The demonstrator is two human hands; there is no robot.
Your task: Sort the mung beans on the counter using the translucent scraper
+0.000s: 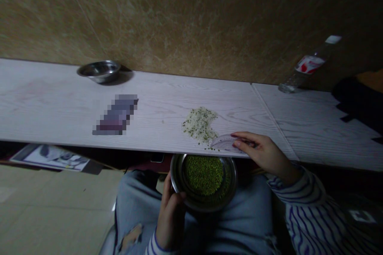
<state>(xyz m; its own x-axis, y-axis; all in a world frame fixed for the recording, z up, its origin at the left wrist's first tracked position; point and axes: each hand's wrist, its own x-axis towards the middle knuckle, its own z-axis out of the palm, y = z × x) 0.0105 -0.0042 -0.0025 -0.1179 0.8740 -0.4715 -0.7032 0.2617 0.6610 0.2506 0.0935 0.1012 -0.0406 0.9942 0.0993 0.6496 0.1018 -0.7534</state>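
My left hand point(172, 211) grips the left rim of a steel bowl point(231, 191), its thumb over the edge. Small green beans point(205, 175) lie inside the bowl, which sits just below the table's front edge, above my lap. Between the thumb and fingers of my right hand point(257, 149) is a clear plastic protractor point(224, 142), held low at the tabletop. Its curved edge is beside a pile of white rice grains mixed with green beans point(200, 123). A few loose beans are scattered between the pile and the table edge.
A second steel bowl point(100, 72) stands by the wall at the left. Nearer lies a blurred-out flat object point(116, 115). A clear bottle point(308, 65) with a white cap stands at the back right, with dark cloth point(359, 99) beside it. The pale wooden table point(161, 91) has a seam at right.
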